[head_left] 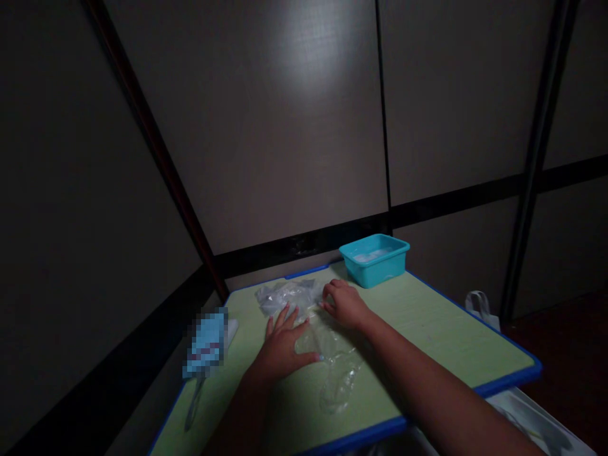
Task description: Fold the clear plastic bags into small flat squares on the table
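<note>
A clear, crinkled plastic piece (339, 373) lies on the green tabletop, below and between the hands. Behind it is a crumpled clear plastic bag (287, 295). My left hand (287, 347) rests on the near plastic with its fingers spread, the fingertips reaching the front edge of the crumpled bag. My right hand (342, 303) is bent at the right side of the plastic, fingers curled together; what lies between its fingertips is too small to make out.
The green table (456, 329) has a blue rim. A turquoise basin (380, 259) stands at its back right corner. On the left edge lies a pixelated light-blue item (207, 345) with a strap. White bags are beyond the right edge, and dark wall panels stand behind.
</note>
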The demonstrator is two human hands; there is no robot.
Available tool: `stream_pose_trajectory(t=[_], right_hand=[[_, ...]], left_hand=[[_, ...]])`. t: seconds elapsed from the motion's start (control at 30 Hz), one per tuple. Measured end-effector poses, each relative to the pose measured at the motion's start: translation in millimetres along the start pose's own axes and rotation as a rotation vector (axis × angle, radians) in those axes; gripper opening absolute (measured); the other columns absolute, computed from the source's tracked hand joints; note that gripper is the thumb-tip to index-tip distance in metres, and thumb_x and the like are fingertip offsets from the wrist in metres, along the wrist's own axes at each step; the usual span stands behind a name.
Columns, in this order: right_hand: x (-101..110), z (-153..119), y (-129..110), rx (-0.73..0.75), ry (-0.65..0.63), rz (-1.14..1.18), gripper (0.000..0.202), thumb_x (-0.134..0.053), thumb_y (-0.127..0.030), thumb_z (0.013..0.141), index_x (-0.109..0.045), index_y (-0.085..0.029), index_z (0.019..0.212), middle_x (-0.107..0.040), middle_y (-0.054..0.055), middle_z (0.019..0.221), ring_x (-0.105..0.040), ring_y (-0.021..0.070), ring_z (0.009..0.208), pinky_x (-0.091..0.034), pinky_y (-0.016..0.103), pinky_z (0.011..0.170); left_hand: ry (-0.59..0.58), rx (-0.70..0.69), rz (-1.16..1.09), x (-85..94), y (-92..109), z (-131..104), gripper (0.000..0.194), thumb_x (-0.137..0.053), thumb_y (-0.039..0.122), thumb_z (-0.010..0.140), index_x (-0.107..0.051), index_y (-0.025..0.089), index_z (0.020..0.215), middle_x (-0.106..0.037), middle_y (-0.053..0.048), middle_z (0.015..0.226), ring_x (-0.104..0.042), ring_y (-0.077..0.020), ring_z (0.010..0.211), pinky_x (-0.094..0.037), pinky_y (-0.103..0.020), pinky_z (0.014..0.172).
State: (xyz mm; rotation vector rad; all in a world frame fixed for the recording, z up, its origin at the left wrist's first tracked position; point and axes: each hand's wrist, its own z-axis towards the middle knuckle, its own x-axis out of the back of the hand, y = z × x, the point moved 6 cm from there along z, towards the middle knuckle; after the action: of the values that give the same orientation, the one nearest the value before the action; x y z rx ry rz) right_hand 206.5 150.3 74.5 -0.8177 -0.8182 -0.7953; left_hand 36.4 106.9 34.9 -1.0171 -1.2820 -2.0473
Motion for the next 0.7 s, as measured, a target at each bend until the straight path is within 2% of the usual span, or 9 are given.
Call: stream_pose_trajectory(t=[0.07,0.13,0.23,0.3,0.4,0.47,0.57,0.7], right_hand=[[5.2,-0.7,-6.3,0.047,0.045,0.058,0.02,-0.055,-0.03,0.076,-0.056,-0.019,0.093,-0.054,0.008,0.102,-0.046,0.0211,0.1,-0.033,0.03,0.083],[4.1,-1.7,-11.8,0.103,0.019,0.147,0.018,-0.054,-0.027,0.077,-0.057,-0.019,0.093,-0.056,0.007,0.1,-0.048,0.0192,0.097,-0.034,0.028,0.082],[-9.2,-6.4,-21.0,0.216,-0.125,0.283,0.023,-0.054,-0.025,0.076,-0.057,-0.019,0.099,-0.06,0.006,0.102,-0.052,0.0179,0.096,-0.036,0.026,0.084],[-20.7,-11.8,-25.6,0.283,-0.218,0.309,0.033,-0.055,-0.025,0.075,-0.056,-0.02,0.108,-0.057,0.007,0.114,-0.049,0.0193,0.106,-0.034,0.028,0.09],[-38.2,-19.5,-25.5,0.287,-0.38,0.259,0.053,-0.056,-0.033,0.075,-0.044,-0.022,0.126,-0.041,0.011,0.133,-0.033,0.0242,0.124,-0.023,0.04,0.1],[-47.1,-24.1,-22.8,0.242,-0.511,0.216,0.072,-0.059,-0.045,0.071,-0.031,-0.024,0.134,-0.025,0.013,0.141,-0.019,0.0275,0.13,-0.011,0.051,0.102],[-50.5,-28.4,-22.2,0.203,-0.639,0.172,0.094,-0.063,-0.055,0.061,-0.016,-0.029,0.138,-0.009,0.012,0.145,-0.004,0.0286,0.132,0.002,0.057,0.1],[-47.3,-29.1,-20.6,0.134,-0.696,0.101,0.105,-0.066,-0.059,0.055,-0.008,-0.031,0.138,-0.001,0.01,0.146,0.005,0.0294,0.132,0.006,0.058,0.098]], left_hand=[[-0.024,0.027,-0.007,-0.6,-6.8,-1.4,0.073,-0.075,0.056,0.042,-0.059,0.033,0.11,-0.034,-0.008,0.137,-0.007,-0.0312,0.133,0.011,-0.05,0.102],[-0.023,0.036,-0.012,0.3,-14.0,-2.8,0.077,-0.076,0.056,0.039,-0.059,0.033,0.11,-0.034,-0.009,0.138,-0.006,-0.0323,0.132,0.01,-0.053,0.1],[0.022,0.01,-0.018,4.0,-21.5,-3.6,0.076,-0.077,0.054,0.039,-0.059,0.034,0.11,-0.036,-0.01,0.136,-0.008,-0.0351,0.131,0.008,-0.058,0.098],[0.083,-0.007,-0.019,8.4,-24.5,-3.1,0.065,-0.074,0.053,0.047,-0.06,0.034,0.108,-0.038,-0.011,0.135,-0.012,-0.0351,0.131,0.006,-0.059,0.098],[0.197,0.018,-0.041,15.9,-29.4,-2.5,0.043,-0.068,0.049,0.061,-0.065,0.032,0.1,-0.043,-0.011,0.132,-0.015,-0.0323,0.131,0.006,-0.057,0.099],[0.226,0.05,-0.065,17.5,-32.8,-2.7,0.036,-0.067,0.046,0.063,-0.066,0.032,0.096,-0.045,-0.01,0.131,-0.014,-0.0313,0.131,0.008,-0.056,0.099],[0.186,0.062,-0.081,14.8,-35.1,-3.1,0.041,-0.072,0.045,0.056,-0.067,0.033,0.095,-0.042,-0.009,0.133,-0.01,-0.0322,0.132,0.012,-0.055,0.098],[0.11,0.073,-0.01,10.4,-37.3,-4.3,0.057,-0.076,0.047,0.046,-0.064,0.034,0.1,-0.036,-0.009,0.137,-0.005,-0.034,0.132,0.013,-0.056,0.097]])
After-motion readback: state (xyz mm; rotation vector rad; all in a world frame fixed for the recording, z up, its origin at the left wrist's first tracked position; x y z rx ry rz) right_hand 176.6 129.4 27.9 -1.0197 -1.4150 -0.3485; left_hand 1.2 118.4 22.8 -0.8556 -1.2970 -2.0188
